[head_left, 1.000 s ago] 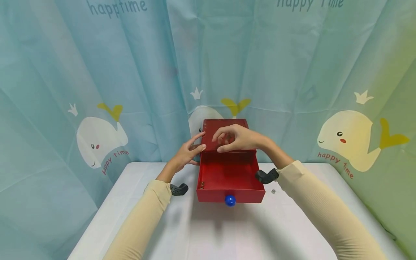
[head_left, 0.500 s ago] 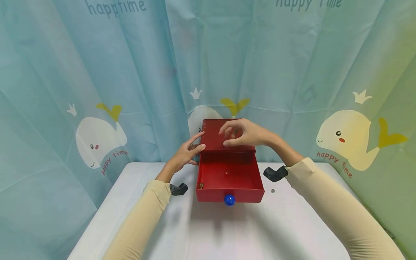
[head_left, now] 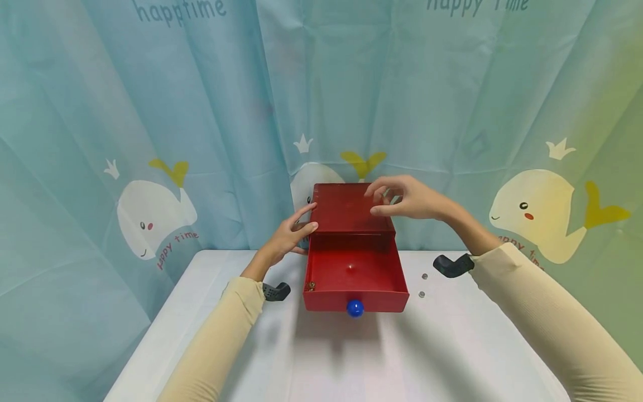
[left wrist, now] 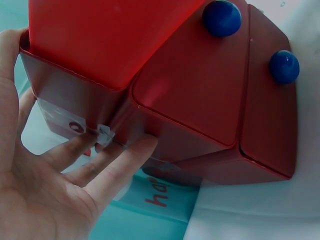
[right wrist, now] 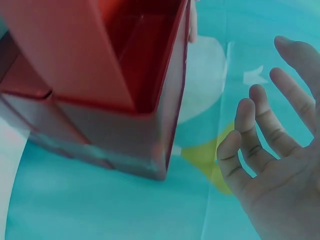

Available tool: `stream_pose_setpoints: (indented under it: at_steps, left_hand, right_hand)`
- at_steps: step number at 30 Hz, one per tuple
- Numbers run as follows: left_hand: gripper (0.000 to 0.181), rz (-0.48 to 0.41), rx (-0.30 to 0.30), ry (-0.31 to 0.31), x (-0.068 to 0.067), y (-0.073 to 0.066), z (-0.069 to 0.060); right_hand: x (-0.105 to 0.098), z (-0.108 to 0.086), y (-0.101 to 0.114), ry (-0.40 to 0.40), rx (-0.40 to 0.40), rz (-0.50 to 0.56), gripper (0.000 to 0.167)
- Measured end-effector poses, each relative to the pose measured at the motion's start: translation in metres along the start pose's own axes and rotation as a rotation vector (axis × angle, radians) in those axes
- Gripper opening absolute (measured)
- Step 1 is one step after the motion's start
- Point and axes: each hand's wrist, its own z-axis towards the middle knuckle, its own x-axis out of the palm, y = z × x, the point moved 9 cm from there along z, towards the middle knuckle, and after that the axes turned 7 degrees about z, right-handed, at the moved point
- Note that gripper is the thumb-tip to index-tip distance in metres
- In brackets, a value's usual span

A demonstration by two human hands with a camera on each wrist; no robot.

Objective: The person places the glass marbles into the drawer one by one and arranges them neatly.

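Observation:
A red drawer cabinet [head_left: 346, 209] stands on the table, its top drawer [head_left: 329, 301] pulled out towards me. That drawer has a blue knob [head_left: 355, 308], and a small brass-coloured piece [head_left: 311, 286] lies in its front left corner. My left hand [head_left: 285, 240] rests on the cabinet's left side, fingers spread and fairly straight, as the left wrist view also shows. My right hand [head_left: 409, 197] hovers over the cabinet's right edge, fingers loosely bent and holding nothing. In the right wrist view the palm [right wrist: 285, 190] is bare and apart from the cabinet.
Two small grey round pieces [head_left: 422, 294] lie on the white table [head_left: 341, 368], right of the drawer. Two lower drawers with blue knobs [left wrist: 222, 18] appear shut in the left wrist view. A blue-green curtain [head_left: 211, 111] hangs close behind the cabinet.
My right hand has moved right and slightly up, from above the cabinet's middle to its right edge. A second grey piece has come into sight on the table. The left hand stays put.

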Motion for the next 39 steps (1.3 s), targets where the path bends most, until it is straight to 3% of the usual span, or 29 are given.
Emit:
stream_pose_setpoints:
  at_steps: [10,19,29,39]
  left_hand:
    - [0.062,0.011,-0.008,-0.009,-0.001,0.001,-0.001]
    - [0.063,0.014,0.001,0.000,0.000,-0.001,-0.001]
    - [0.061,0.009,0.005,0.005,0.001,-0.002,-0.002]
    - [0.062,0.006,0.006,0.006,0.001,-0.002,-0.002]
  right_hand:
    - [-0.022,-0.027,-0.020,-0.088,0.079,0.000,0.033]
    - [-0.028,-0.056,-0.047,-0.134,0.135,0.020,0.033]
    - [-0.019,-0.081,-0.081,-0.151,0.114,0.010,0.032]
    - [-0.003,-0.107,-0.115,-0.171,0.177,0.040,0.030]
